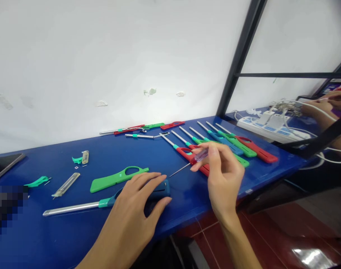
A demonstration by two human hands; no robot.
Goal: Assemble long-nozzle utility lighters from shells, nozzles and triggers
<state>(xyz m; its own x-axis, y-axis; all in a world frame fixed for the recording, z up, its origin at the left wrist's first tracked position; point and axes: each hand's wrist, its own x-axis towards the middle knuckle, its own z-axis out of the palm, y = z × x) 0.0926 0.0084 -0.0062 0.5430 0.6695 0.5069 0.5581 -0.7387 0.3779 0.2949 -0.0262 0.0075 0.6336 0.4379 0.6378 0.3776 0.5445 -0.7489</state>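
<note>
My left hand [136,209] lies over a blue long-necked gas lighter [160,189] on the table, its fingers over the handle and the thumb along the near side. The lighter's metal tube [72,208] points left, and part of the handle is hidden under my palm. In my right hand [222,172] a small screwdriver [201,154] with a clear purple handle is pinched. Its thin shaft slants down to the left, with the tip close to the end of the blue handle. Just behind my left hand is a green handle shell [111,181].
Several assembled lighters [244,146] lie in a row at the right. Loose parts, including a clear fuel tank [68,184] and a green trigger piece [38,181], lie left. A phone [6,166] is at the left edge. Beyond the black frame [237,67] are a power strip [271,127] and another person's hands [321,106].
</note>
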